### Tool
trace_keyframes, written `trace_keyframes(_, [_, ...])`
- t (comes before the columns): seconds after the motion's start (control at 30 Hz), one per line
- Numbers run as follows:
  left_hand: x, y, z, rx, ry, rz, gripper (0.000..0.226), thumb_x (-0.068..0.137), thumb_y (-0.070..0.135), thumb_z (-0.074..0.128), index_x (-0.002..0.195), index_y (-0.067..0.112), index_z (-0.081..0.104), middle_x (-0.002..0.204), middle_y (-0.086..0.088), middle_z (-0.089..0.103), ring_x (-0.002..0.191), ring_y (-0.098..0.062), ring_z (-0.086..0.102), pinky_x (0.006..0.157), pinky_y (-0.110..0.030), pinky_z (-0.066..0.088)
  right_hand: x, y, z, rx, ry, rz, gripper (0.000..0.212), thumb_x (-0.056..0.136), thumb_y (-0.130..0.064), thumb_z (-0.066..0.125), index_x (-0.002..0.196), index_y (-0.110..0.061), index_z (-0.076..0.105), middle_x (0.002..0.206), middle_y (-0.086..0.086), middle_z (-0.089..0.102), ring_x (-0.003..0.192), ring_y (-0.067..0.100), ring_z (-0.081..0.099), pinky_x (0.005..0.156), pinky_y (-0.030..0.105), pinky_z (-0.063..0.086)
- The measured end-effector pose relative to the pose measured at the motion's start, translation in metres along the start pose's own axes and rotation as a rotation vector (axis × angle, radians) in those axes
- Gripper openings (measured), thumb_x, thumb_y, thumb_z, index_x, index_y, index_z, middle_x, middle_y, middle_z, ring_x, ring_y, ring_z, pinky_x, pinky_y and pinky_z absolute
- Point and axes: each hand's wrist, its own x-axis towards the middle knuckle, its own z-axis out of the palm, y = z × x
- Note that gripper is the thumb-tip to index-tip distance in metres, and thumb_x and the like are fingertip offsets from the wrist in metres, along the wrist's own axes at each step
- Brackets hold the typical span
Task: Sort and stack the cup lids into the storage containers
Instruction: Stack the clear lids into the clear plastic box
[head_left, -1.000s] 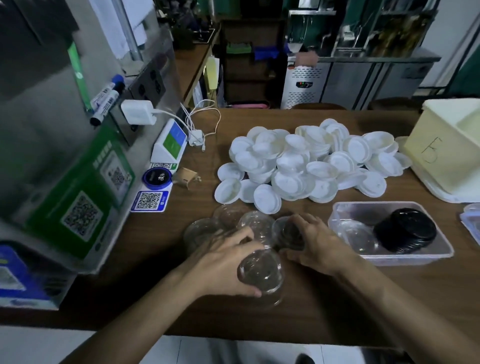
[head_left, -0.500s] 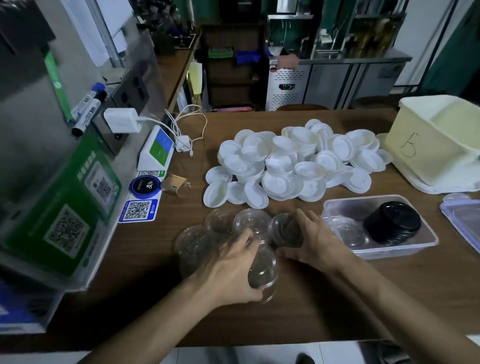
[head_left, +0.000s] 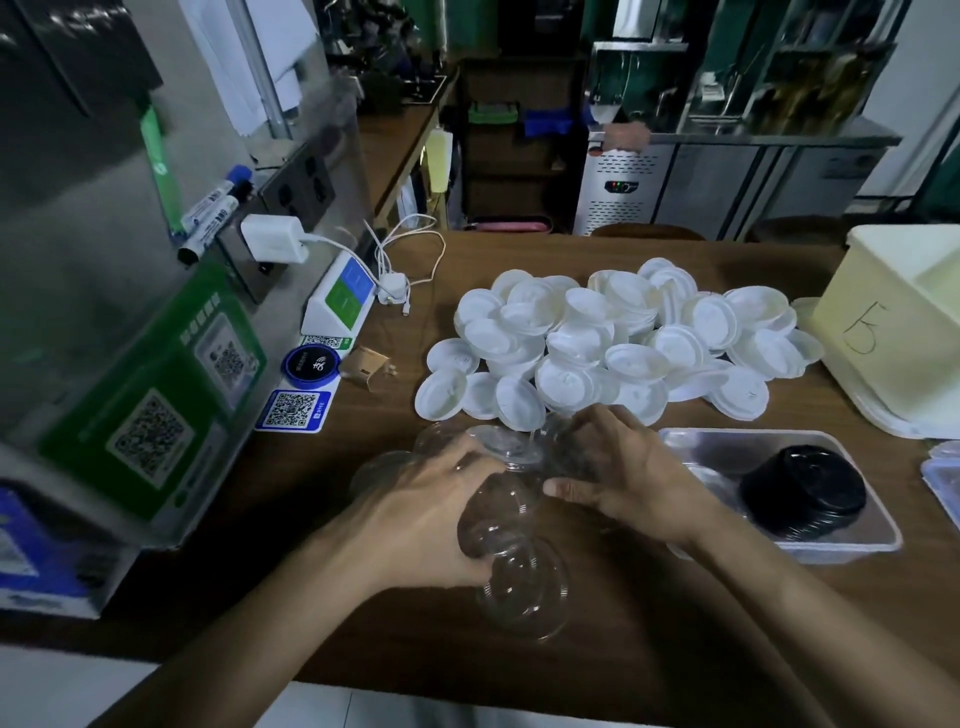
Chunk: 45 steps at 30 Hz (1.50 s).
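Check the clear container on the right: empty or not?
Not empty: the clear container holds a stack of black lids, with clear lids beside them.

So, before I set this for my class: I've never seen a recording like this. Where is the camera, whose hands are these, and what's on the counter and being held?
The camera sits on a person's head, looking down at their own bare hands; there is no robot. The left hand grips a nested stack of clear dome lids. The right hand rests among more clear lids lying on the wooden counter; whether it grips one is unclear. Behind them lies a heap of white lids. On the right, a clear storage tub holds a stack of black lids, and a pale yellow bin stands behind it.
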Motion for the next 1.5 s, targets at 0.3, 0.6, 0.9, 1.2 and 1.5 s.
trace_keyframes(0.3, [0.019, 0.03, -0.016, -0.028, -0.079, -0.02, 0.072, 0.068, 0.065, 0.072, 0.133, 0.052, 0.043, 0.126, 0.033, 0.05, 0.12, 0.005, 0.047, 0.102, -0.029, 0.047, -0.014, 0.012, -0.054, -0.008, 0.012, -0.142, 0.061, 0.071, -0.06, 0.086, 0.117, -0.037, 0.053, 0.122, -0.016, 0.053, 0.11, 0.002, 0.057, 0.088, 0.024, 0.048])
trace_keyframes(0.6, [0.073, 0.072, -0.01, -0.068, -0.022, 0.017, 0.069, 0.071, 0.062, 0.076, 0.132, 0.053, 0.045, 0.127, 0.032, 0.053, 0.119, 0.006, 0.047, 0.098, -0.023, 0.046, -0.051, 0.063, -0.094, -0.039, -0.014, -0.108, 0.056, 0.073, -0.072, 0.078, 0.113, -0.043, 0.051, 0.123, -0.024, 0.048, 0.113, 0.002, 0.056, 0.092, 0.036, 0.052])
trace_keyframes(0.9, [0.117, 0.096, 0.0, -0.096, -0.036, 0.017, 0.073, 0.072, 0.066, 0.073, 0.138, 0.055, 0.043, 0.133, 0.034, 0.048, 0.122, 0.005, 0.051, 0.101, -0.032, 0.051, -0.061, 0.079, -0.098, -0.483, -0.177, -0.08, 0.06, 0.083, -0.057, 0.073, 0.128, -0.025, 0.049, 0.132, -0.007, 0.04, 0.119, 0.019, 0.05, 0.094, 0.03, 0.047])
trace_keyframes(1.2, [0.127, 0.107, 0.004, -0.118, -0.008, 0.043, 0.069, 0.073, 0.064, 0.074, 0.135, 0.054, 0.047, 0.131, 0.036, 0.048, 0.122, 0.007, 0.05, 0.103, -0.032, 0.049, -0.045, 0.077, -0.101, -0.559, -0.303, -0.012, 0.078, 0.069, -0.076, 0.069, 0.125, -0.025, 0.051, 0.12, -0.005, 0.052, 0.109, 0.023, 0.063, 0.092, 0.038, 0.052])
trace_keyframes(1.5, [0.151, 0.124, 0.018, -0.091, -0.044, 0.075, 0.071, 0.068, 0.076, 0.073, 0.13, 0.05, 0.049, 0.13, 0.031, 0.051, 0.121, 0.003, 0.051, 0.104, -0.034, 0.048, -0.061, 0.092, -0.14, -0.522, -0.198, 0.038, 0.058, 0.07, -0.073, 0.07, 0.108, -0.033, 0.052, 0.113, -0.018, 0.057, 0.103, 0.016, 0.061, 0.085, 0.035, 0.05])
